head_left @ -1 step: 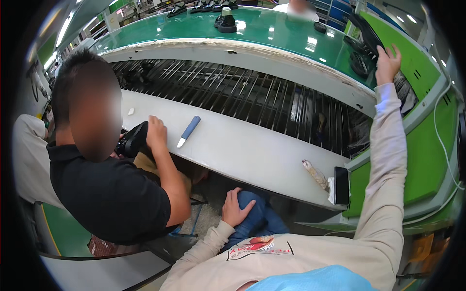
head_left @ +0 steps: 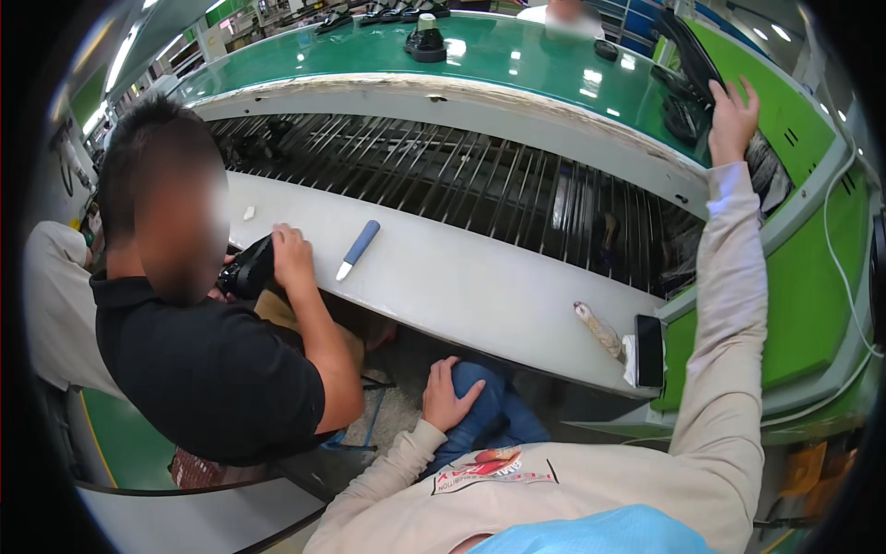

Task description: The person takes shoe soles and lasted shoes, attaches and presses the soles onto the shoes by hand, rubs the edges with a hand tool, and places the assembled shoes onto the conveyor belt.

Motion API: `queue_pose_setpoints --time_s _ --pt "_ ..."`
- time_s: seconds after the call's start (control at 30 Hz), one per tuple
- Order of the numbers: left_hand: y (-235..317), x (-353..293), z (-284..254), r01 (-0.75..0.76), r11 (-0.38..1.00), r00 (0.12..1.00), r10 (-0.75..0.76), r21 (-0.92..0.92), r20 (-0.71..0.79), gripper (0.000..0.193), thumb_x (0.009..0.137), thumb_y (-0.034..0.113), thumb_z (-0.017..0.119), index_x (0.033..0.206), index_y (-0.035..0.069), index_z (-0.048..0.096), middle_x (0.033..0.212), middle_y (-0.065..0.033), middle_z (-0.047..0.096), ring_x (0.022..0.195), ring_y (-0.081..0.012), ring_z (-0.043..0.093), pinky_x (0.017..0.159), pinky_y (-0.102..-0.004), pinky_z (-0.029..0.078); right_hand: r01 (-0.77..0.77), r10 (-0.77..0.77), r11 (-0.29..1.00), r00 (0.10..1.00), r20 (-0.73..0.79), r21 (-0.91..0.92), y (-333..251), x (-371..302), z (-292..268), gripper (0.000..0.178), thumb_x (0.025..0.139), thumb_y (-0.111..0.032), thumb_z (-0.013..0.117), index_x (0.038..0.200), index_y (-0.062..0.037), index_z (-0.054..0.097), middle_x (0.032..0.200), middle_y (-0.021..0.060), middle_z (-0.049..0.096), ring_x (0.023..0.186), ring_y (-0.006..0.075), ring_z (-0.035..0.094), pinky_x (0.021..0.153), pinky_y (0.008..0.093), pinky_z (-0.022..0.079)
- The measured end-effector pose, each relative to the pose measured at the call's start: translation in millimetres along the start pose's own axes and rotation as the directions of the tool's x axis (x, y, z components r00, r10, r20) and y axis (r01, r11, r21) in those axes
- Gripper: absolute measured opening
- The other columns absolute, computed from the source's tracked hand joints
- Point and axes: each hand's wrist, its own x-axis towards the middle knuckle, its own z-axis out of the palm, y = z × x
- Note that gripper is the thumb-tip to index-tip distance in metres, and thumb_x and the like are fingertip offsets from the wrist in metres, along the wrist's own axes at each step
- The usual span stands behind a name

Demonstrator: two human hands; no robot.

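At the far right, my right hand (head_left: 734,122) is stretched out with its thumb side against the lower end of a long black shoe sole (head_left: 690,54). The sole is tilted up above the green belt; some of the fingers stick up apart from it, and the exact grip is partly hidden. Just below it lie more black shoe parts (head_left: 685,118). My left hand (head_left: 446,397) rests on my blue-trousered knee, fingers spread, holding nothing.
A white shelf (head_left: 461,291) carries a blue-handled knife (head_left: 358,249), a wrapped tool (head_left: 598,331) and a phone (head_left: 649,351). Behind it are metal rollers (head_left: 443,175) and the green belt (head_left: 351,60) with a black shoe (head_left: 425,42). At left a co-worker (head_left: 212,369) holds another black shoe (head_left: 247,270).
My right hand and the black sole have shifted slightly to the left. The co-worker's hand has moved a little. My left hand stays on the knee.
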Motion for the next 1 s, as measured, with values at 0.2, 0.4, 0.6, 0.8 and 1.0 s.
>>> queue_pose_setpoints --time_s 0.2,0.4,0.6,0.8,1.0 --pt "50 11 -16 -0.204 0.956 0.97 0.168 -0.211 -0.175 0.044 0.093 0.014 0.084 0.129 0.0 0.064 0.124 -0.0198 0.068 0.108 -0.0342 0.071 0.091 -0.0409 0.059 -0.073 0.057 0.995 0.972 0.227 0.064 -125 -129 17 0.078 0.086 0.002 0.089 0.153 -0.0003 0.049 0.139 0.0202 0.059 0.132 0.0251 0.058 0.11 0.0372 0.055" --pt "122 81 -28 -0.333 0.826 0.898 0.13 -0.454 -0.421 0.045 0.096 0.005 0.077 0.137 0.0 0.059 0.135 -0.0178 0.065 0.116 -0.0271 0.068 0.095 -0.0377 0.057 -0.595 0.388 0.792 0.664 0.639 0.138 -160 -251 27 0.077 0.089 0.007 0.084 0.156 -0.0024 0.048 0.122 0.0154 0.074 0.117 0.0202 0.071 0.107 0.0342 0.056" --pt "178 166 -12 -0.438 0.737 0.889 0.271 -0.514 -0.368 0.053 0.107 0.018 0.067 0.153 -0.002 0.048 0.146 -0.0219 0.058 0.128 -0.0342 0.062 0.106 -0.0424 0.052 -0.586 0.332 0.806 0.562 0.757 0.081 -134 -299 18 0.053 0.094 0.013 0.076 0.143 0.0005 0.062 0.126 0.013 0.076 0.12 0.02 0.073 0.105 0.0317 0.058" --pt "175 160 0 -0.459 0.808 0.844 0.266 -0.369 -0.466 0.027 0.105 0.01 0.067 0.13 0.0 0.066 0.12 -0.0202 0.068 0.109 -0.0377 0.069 0.095 -0.0418 0.055 -0.39 0.317 0.92 0.675 0.666 -0.042 -129 -356 -17 0.04 0.098 0.006 0.075 0.137 0.0006 0.068 0.126 0.0109 0.07 0.12 0.0193 0.07 0.106 0.0327 0.055" --pt "160 108 -10 -0.432 0.803 0.889 0.301 -0.41 -0.346 0.026 0.097 -0.002 0.071 0.124 -0.002 0.07 0.11 -0.0182 0.072 0.096 -0.0339 0.072 0.086 -0.0374 0.057 -0.288 0.375 0.927 0.692 0.617 -0.24 -171 -392 -65 0.027 0.101 0.001 0.072 0.127 0.0003 0.073 0.12 0.0129 0.07 0.108 0.0223 0.07 0.095 0.0324 0.055"
